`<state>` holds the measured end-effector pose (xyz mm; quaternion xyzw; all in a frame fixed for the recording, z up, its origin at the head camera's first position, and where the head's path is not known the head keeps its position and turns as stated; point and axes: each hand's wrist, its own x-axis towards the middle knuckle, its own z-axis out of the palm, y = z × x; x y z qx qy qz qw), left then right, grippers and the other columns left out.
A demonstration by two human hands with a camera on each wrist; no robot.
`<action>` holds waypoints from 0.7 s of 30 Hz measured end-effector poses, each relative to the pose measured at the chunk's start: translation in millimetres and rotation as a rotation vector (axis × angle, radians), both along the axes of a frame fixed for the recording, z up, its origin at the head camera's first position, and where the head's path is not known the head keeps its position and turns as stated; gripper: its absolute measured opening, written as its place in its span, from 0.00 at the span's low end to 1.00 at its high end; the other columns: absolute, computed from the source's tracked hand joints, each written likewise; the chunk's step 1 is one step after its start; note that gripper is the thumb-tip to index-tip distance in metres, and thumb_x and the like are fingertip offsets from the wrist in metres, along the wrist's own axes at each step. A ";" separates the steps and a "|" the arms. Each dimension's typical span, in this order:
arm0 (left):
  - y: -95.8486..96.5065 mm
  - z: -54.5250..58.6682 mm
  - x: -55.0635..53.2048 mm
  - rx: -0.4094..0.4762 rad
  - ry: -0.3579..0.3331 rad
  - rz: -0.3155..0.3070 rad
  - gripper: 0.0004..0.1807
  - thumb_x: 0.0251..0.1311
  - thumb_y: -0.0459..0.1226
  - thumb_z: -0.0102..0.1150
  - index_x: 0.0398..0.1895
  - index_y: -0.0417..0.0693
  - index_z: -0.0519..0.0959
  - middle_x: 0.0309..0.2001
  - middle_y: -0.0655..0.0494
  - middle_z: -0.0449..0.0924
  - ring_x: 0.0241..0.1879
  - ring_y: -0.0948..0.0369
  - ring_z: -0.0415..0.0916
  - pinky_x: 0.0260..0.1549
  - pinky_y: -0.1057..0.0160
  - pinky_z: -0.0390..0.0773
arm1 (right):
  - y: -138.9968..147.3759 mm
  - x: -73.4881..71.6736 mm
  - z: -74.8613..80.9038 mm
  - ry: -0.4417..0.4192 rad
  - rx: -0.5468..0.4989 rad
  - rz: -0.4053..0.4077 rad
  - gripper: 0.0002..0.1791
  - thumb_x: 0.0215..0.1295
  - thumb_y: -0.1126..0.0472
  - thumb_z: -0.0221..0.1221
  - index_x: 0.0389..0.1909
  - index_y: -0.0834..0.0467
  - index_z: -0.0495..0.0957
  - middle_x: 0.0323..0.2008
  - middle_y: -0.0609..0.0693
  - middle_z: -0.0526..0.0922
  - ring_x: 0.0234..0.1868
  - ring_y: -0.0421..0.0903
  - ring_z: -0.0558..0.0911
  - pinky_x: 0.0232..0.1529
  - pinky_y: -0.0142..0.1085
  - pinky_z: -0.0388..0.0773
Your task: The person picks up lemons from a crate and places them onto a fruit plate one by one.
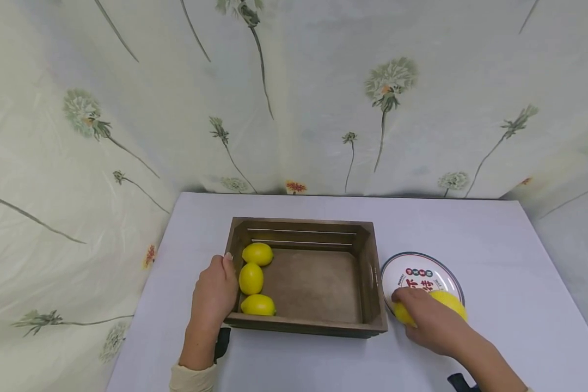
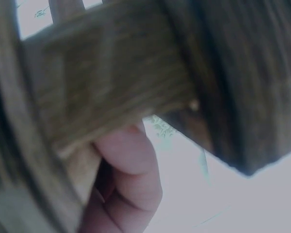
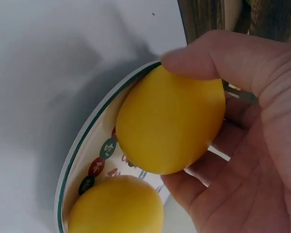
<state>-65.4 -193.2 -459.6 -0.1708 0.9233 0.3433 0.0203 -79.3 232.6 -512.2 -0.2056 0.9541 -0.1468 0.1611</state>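
Observation:
My left hand (image 1: 216, 291) grips the left end of a brown wooden crate (image 1: 318, 326). In the left wrist view, curled fingers (image 2: 131, 155) reach in under a slat (image 2: 116, 73). Three yellow lemons (image 1: 258, 253) lie in a row inside the crate, along its left wall. To the crate's right, my right hand (image 1: 433, 321) holds another lemon (image 3: 169, 121) between thumb and fingers, over a white plate (image 3: 72, 165) with a dark green rim. A second lemon (image 3: 115, 208) rests on that plate, beside the held one.
A white table (image 1: 495, 245) carries the crate and plate, which stand close together. Behind and at the sides hang pale curtains (image 1: 313, 109) printed with dandelions. Red lettering (image 1: 418, 283) marks the plate.

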 end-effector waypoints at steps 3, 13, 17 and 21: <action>0.1 0.5 0.1 -0.001 0.004 0.000 0.24 0.84 0.45 0.38 0.47 0.31 0.74 0.22 0.48 0.70 0.18 0.55 0.69 0.17 0.60 0.72 | 1.0 -0.1 -1.0 0.027 -0.008 0.020 0.30 0.46 0.62 0.80 0.52 0.52 0.79 0.48 0.47 0.83 0.47 0.48 0.79 0.51 0.50 0.83; 0.1 -0.3 -0.3 -0.003 0.007 0.001 0.23 0.84 0.45 0.39 0.47 0.31 0.75 0.22 0.48 0.71 0.19 0.54 0.70 0.17 0.60 0.73 | 1.2 -2.8 -2.7 0.100 -0.043 0.043 0.28 0.48 0.52 0.81 0.50 0.52 0.81 0.47 0.46 0.84 0.53 0.52 0.82 0.53 0.53 0.82; 0.1 -0.7 -0.8 -0.004 0.006 0.004 0.24 0.84 0.45 0.39 0.48 0.31 0.74 0.23 0.48 0.71 0.19 0.54 0.70 0.18 0.60 0.74 | -0.1 -3.2 -2.5 0.113 -0.040 0.043 0.26 0.49 0.51 0.80 0.48 0.52 0.82 0.46 0.46 0.84 0.51 0.51 0.82 0.52 0.51 0.83; -0.2 -1.8 -0.8 0.000 0.009 0.005 0.23 0.84 0.45 0.39 0.47 0.31 0.74 0.22 0.48 0.71 0.19 0.54 0.70 0.18 0.60 0.74 | -1.8 -3.3 -1.3 0.099 -0.023 0.033 0.20 0.50 0.50 0.79 0.41 0.49 0.82 0.41 0.43 0.83 0.45 0.46 0.80 0.48 0.47 0.84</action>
